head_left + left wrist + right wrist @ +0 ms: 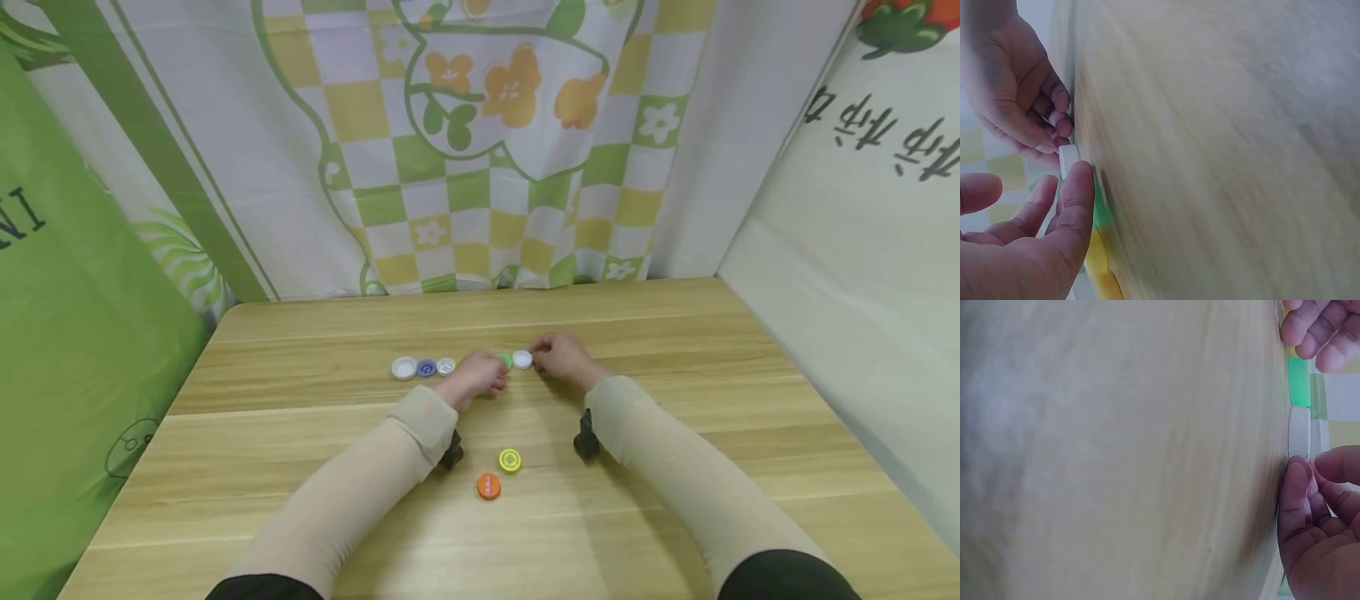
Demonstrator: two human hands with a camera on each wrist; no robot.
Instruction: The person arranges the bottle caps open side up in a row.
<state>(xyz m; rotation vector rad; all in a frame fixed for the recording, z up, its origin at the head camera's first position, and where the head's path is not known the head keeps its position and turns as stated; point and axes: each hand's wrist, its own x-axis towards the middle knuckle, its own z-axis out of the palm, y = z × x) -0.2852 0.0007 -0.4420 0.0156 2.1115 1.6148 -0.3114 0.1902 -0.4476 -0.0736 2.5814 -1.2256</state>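
Observation:
A row of bottle caps lies across the table. At its right end is a white cap, with a green cap beside it and yellow caps further left. My right hand touches the outer edge of the white cap with its fingertips; the thumb stands off from the cap in the right wrist view. Over the row's middle, my left hand hovers close to the green and yellow caps, partly hiding them from the head view. Its fingers are loosely bent, with nothing held between them.
The row's left part holds a large white cap, a blue cap and a smaller white cap. Nearer, between the forearms, lie a yellow cap and an orange cap. A patterned curtain hangs behind the wooden table.

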